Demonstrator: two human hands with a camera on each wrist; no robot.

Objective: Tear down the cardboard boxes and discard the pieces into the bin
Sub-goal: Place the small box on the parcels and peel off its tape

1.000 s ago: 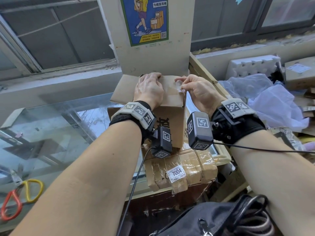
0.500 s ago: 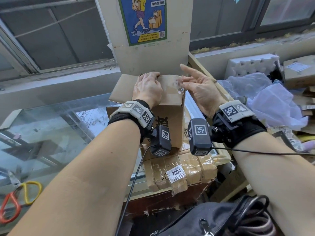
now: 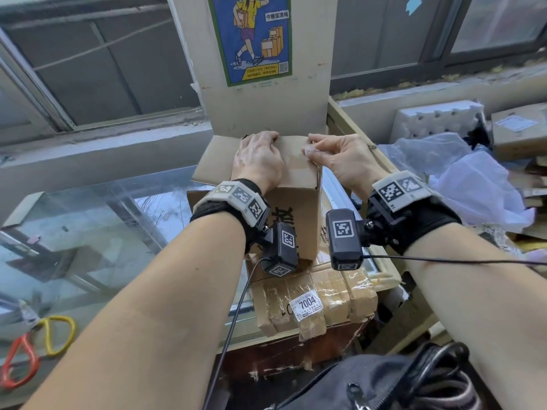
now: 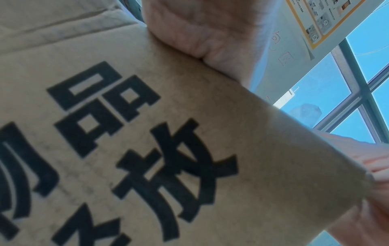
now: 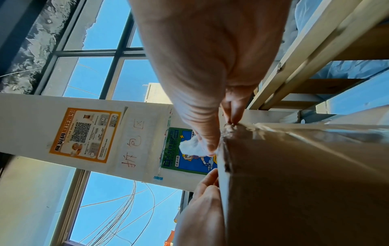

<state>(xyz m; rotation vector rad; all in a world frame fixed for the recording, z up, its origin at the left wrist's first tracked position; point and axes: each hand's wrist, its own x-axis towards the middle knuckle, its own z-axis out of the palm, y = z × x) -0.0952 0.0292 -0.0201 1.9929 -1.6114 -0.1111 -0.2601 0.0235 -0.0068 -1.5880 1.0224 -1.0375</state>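
A brown cardboard box (image 3: 299, 208) with black printed characters (image 4: 147, 149) stands on a taped parcel. My left hand (image 3: 260, 149) lies on the box top, fingers curled over the far edge; the fingers (image 5: 202, 189) show against that edge in the right wrist view. My right hand (image 3: 313, 146) is at the top right corner of the box (image 5: 305, 183). Its fingertips (image 5: 231, 119) pinch the clear tape (image 5: 238, 131) there. A crumpled white scrap (image 5: 194, 148) sticks to the thumb. The heel of my left hand (image 4: 200, 28) rests on the box's top edge.
Under the box lies a taped parcel (image 3: 325, 294) labelled 7004, on a glass counter (image 3: 103, 232). Scissors (image 3: 35, 344) lie at the lower left. A pillar with a poster (image 3: 257, 39) stands right behind. Plastic bags (image 3: 473, 179), a wooden frame (image 3: 349, 122) and boxes crowd the right; a black bag (image 3: 384, 386) is below.
Half a second ago my right hand had opened with the forefinger stretched out; now it pinches the tape at the box's right top corner again. My left hand has stayed on the box.
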